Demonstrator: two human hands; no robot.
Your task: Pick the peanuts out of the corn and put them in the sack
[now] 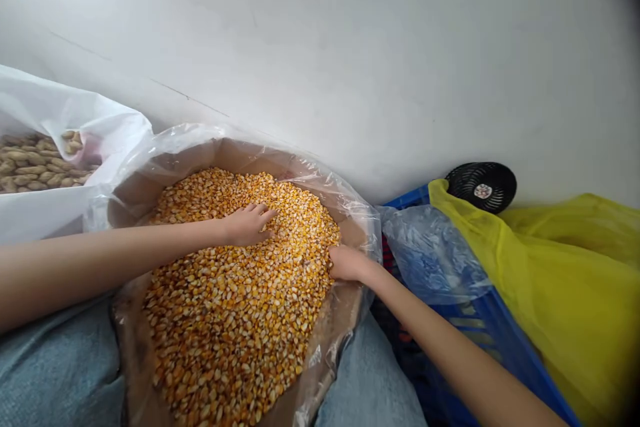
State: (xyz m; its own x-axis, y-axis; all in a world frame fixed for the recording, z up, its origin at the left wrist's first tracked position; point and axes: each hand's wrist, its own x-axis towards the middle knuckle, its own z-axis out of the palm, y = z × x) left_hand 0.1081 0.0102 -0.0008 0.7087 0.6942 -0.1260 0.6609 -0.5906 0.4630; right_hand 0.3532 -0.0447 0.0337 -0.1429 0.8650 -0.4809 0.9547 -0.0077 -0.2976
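Yellow-orange dried corn kernels (235,320) fill much of a wide sack (135,200) with a brown inside and a clear plastic liner (187,137) around its rim. Across the upper middle of the heap lies my left hand (249,223), palm down on the kernels, its fingers stretched out and slightly apart. My right hand (346,263) reaches in from the right side of the sack. Its fingertips are sunk in the corn at the heap's right edge, so their shape is hidden.
A white bag (117,123) of unshelled peanuts (35,163) stands at the left. To the right is a blue plastic crate (530,360) with a clear plastic bag (430,247), yellow mesh cloth (565,267) and black round fan-like grille (483,187). A pale wall (325,47) rises behind.
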